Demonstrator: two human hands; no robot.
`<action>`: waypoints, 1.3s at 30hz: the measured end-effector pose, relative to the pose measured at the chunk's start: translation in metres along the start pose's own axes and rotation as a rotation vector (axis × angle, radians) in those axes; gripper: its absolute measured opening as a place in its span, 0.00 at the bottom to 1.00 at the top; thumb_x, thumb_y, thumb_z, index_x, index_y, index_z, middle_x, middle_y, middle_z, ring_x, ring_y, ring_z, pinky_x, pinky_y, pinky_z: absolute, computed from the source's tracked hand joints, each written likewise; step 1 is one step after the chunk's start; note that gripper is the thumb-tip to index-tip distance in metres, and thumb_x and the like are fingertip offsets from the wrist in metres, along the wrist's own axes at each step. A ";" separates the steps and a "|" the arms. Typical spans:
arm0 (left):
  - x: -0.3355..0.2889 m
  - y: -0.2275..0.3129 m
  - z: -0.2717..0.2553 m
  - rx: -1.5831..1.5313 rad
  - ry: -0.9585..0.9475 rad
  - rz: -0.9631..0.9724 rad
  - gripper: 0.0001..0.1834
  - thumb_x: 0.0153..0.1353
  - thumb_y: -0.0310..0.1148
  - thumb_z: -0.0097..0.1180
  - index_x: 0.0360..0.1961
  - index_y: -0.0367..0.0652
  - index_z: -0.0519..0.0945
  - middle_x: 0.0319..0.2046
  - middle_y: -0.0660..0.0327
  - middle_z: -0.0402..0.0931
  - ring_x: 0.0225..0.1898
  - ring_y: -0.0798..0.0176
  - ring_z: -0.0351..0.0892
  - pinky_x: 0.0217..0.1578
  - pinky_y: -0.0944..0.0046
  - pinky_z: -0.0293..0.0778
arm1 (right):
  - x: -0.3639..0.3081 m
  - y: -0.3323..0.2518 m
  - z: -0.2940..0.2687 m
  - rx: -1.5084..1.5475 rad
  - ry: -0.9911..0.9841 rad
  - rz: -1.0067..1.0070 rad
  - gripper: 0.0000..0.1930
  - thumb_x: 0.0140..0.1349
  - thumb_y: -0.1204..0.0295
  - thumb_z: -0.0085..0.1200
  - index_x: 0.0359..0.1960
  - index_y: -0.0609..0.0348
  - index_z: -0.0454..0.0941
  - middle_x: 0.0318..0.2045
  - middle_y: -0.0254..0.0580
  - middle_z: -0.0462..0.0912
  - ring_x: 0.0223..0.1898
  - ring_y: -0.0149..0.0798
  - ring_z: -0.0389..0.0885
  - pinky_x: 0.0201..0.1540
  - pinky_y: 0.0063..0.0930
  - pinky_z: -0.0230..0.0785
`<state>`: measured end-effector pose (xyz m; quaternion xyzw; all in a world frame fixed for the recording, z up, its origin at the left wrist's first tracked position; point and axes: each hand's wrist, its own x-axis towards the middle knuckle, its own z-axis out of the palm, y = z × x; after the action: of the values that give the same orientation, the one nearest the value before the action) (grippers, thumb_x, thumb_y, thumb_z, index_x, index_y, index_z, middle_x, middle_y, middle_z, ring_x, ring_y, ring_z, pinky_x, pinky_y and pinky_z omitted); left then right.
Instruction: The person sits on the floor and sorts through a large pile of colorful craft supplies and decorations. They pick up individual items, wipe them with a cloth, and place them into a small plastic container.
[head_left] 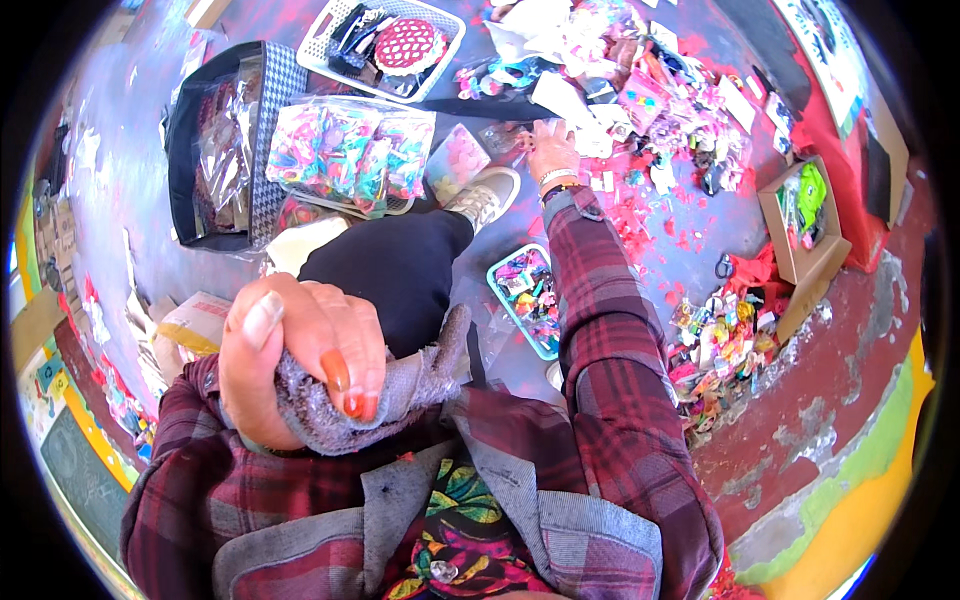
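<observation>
My left hand [318, 345], close in front of my chest, is closed around a crumpled grey fuzzy cloth [405, 395]. The thumb lies on top and a loose end of the cloth sticks out to the right. My right arm is stretched far forward over the floor. At its end, my right hand [553, 152] is at the left edge of a large heap of small colourful items [650, 100], fingers bent downward and apart. A clear plastic packet [503, 138] lies right beside its thumb. What the fingertips touch is hard to make out.
Left of my foot stand a clear bag of colourful pieces [350, 150] and a black-and-check fabric box [185, 150]. A white basket [310, 55] is behind them. A turquoise-rimmed tray [493, 285] sits near my right forearm. An open cardboard box [800, 262] and a second heap [725, 345] lie right.
</observation>
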<state>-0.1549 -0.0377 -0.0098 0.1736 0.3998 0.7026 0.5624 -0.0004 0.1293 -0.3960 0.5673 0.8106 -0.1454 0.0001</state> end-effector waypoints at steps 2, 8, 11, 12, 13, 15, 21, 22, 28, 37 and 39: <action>0.000 0.003 -0.003 -0.003 0.013 -0.033 0.17 0.57 0.32 0.30 0.15 0.37 0.65 0.06 0.57 0.64 0.08 0.64 0.62 0.13 0.68 0.65 | 0.002 -0.007 0.010 0.044 0.029 0.053 0.13 0.46 0.65 0.51 0.35 0.52 0.70 0.42 0.53 0.67 0.41 0.53 0.69 0.40 0.42 0.65; -0.011 0.007 -0.018 -0.010 0.000 -0.023 0.17 0.58 0.32 0.31 0.15 0.38 0.64 0.07 0.56 0.64 0.08 0.64 0.61 0.13 0.68 0.65 | -0.031 0.050 0.023 0.515 0.160 0.215 0.09 0.47 0.69 0.47 0.31 0.56 0.73 0.23 0.47 0.75 0.28 0.48 0.74 0.32 0.36 0.68; -0.018 0.007 -0.019 -0.022 -0.034 -0.041 0.17 0.57 0.32 0.31 0.15 0.37 0.64 0.07 0.56 0.64 0.08 0.64 0.61 0.12 0.68 0.64 | -0.071 0.063 -0.004 1.923 -0.099 0.615 0.10 0.53 0.79 0.41 0.37 0.60 0.70 0.29 0.38 0.76 0.30 0.33 0.75 0.32 0.29 0.71; -0.019 0.006 -0.017 -0.032 -0.049 -0.058 0.17 0.57 0.32 0.31 0.15 0.37 0.64 0.07 0.56 0.64 0.08 0.64 0.61 0.12 0.68 0.64 | -0.090 0.070 -0.008 2.058 -0.097 0.588 0.10 0.53 0.80 0.42 0.37 0.60 0.70 0.30 0.38 0.76 0.30 0.33 0.76 0.33 0.29 0.71; -0.019 0.005 -0.016 -0.036 -0.089 -0.089 0.17 0.57 0.32 0.32 0.15 0.37 0.64 0.07 0.55 0.64 0.08 0.64 0.61 0.12 0.68 0.64 | -0.106 0.071 -0.015 2.197 -0.093 0.556 0.09 0.54 0.80 0.42 0.37 0.60 0.70 0.31 0.38 0.76 0.30 0.33 0.76 0.34 0.30 0.72; -0.021 0.001 -0.013 -0.043 -0.167 -0.151 0.17 0.57 0.32 0.32 0.14 0.37 0.65 0.07 0.55 0.64 0.08 0.63 0.61 0.12 0.68 0.64 | -0.127 0.071 -0.027 2.256 -0.082 0.521 0.09 0.54 0.78 0.45 0.38 0.59 0.69 0.32 0.39 0.76 0.32 0.37 0.76 0.34 0.32 0.72; -0.035 -0.010 0.001 -0.060 -0.262 -0.230 0.16 0.57 0.32 0.34 0.15 0.36 0.66 0.08 0.53 0.65 0.09 0.63 0.62 0.14 0.68 0.65 | -0.155 0.074 -0.054 2.288 0.025 0.486 0.07 0.54 0.79 0.46 0.35 0.60 0.72 0.31 0.40 0.77 0.33 0.38 0.77 0.34 0.32 0.72; -0.038 -0.013 0.003 -0.055 -0.282 -0.236 0.16 0.57 0.32 0.34 0.15 0.36 0.66 0.08 0.53 0.65 0.09 0.63 0.63 0.14 0.68 0.65 | -0.161 0.078 -0.056 2.277 0.039 0.524 0.07 0.53 0.79 0.46 0.35 0.60 0.72 0.31 0.40 0.77 0.33 0.38 0.77 0.33 0.32 0.72; -0.047 -0.025 0.010 -0.052 -0.307 -0.190 0.15 0.56 0.30 0.34 0.15 0.36 0.65 0.09 0.53 0.66 0.09 0.63 0.63 0.14 0.67 0.64 | -0.195 0.148 -0.022 2.223 0.058 0.740 0.07 0.52 0.76 0.45 0.34 0.57 0.73 0.29 0.38 0.78 0.31 0.38 0.77 0.27 0.32 0.68; -0.043 -0.019 0.007 -0.006 -0.237 -0.063 0.15 0.55 0.28 0.31 0.16 0.34 0.67 0.08 0.53 0.66 0.08 0.62 0.64 0.14 0.68 0.66 | -0.409 0.463 -0.048 -0.938 -0.398 0.086 0.15 0.47 0.68 0.49 0.39 0.55 0.72 0.26 0.38 0.76 0.34 0.36 0.74 0.36 0.26 0.66; -0.041 -0.016 -0.001 -0.032 -0.220 -0.042 0.15 0.55 0.28 0.31 0.16 0.34 0.67 0.08 0.53 0.67 0.09 0.63 0.65 0.14 0.68 0.67 | -0.421 0.500 -0.070 -0.931 -0.469 0.244 0.14 0.50 0.68 0.44 0.39 0.55 0.72 0.31 0.38 0.75 0.37 0.38 0.73 0.38 0.28 0.66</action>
<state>-0.1325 -0.0758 -0.0138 0.2321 0.3279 0.6736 0.6203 0.6206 -0.0848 -0.3774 0.5497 0.6956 0.1076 0.4498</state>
